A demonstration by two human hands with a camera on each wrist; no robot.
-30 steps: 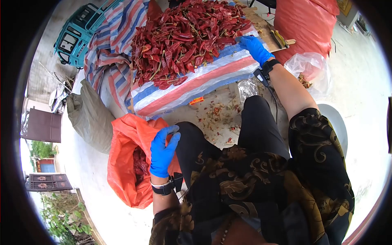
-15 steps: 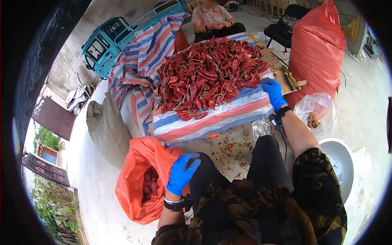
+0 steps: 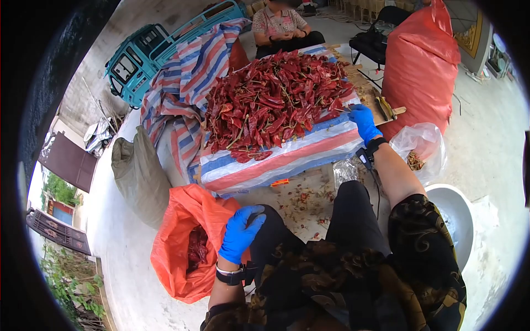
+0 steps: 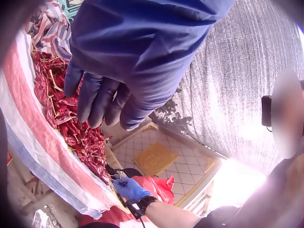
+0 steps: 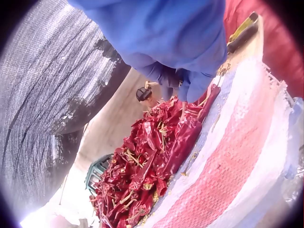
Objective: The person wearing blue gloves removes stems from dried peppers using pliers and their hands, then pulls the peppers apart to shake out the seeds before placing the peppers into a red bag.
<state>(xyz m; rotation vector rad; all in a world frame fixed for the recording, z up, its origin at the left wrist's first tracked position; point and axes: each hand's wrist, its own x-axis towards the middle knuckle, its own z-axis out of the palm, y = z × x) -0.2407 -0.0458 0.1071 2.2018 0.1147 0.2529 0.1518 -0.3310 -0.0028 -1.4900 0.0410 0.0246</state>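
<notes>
Chillies on sheet, apparently also in sack

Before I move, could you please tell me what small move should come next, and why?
I'd probably draw one red pepper clear with the right hand, since it is at the edge of the pile, while the left hand looks empty.

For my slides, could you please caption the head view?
Gloved right hand at the edge of a chili heap, left hand beside an open orange sack.

two gloved hands, one heap of red chillies, one open orange sack, one tall red sack, one olive sack, one blue truck
</notes>
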